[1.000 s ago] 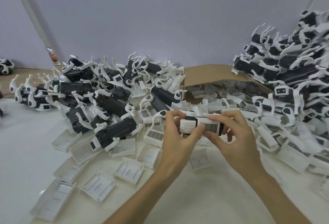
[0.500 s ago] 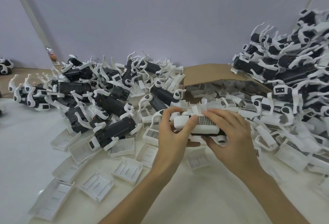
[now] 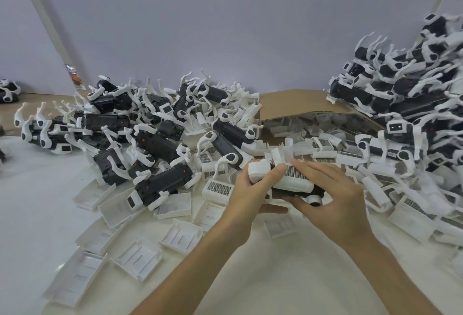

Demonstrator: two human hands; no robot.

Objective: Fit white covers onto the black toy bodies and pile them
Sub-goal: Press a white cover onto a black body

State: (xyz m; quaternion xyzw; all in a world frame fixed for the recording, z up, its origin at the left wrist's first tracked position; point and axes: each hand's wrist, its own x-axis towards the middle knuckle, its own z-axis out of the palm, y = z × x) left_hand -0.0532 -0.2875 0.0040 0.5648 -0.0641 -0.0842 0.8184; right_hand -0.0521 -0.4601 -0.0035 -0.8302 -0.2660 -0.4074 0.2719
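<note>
White plastic cover with a dark grille (image 3: 293, 180) seated on top of a black toy body (image 3: 298, 191), both held just above the pale tabletop (image 3: 37, 202). Left hand (image 3: 246, 190) wrapped round the toy's white front end, thumb pressed on the cover's edge. Right hand (image 3: 333, 197) clamping from the other side, fingers over the cover, thumb under the body. At left, a heap of black bodies with white legs (image 3: 155, 144); at right, a taller pile of toys (image 3: 413, 94); loose white covers (image 3: 140, 259) scattered in front; brown cardboard box (image 3: 295, 104) behind.
</note>
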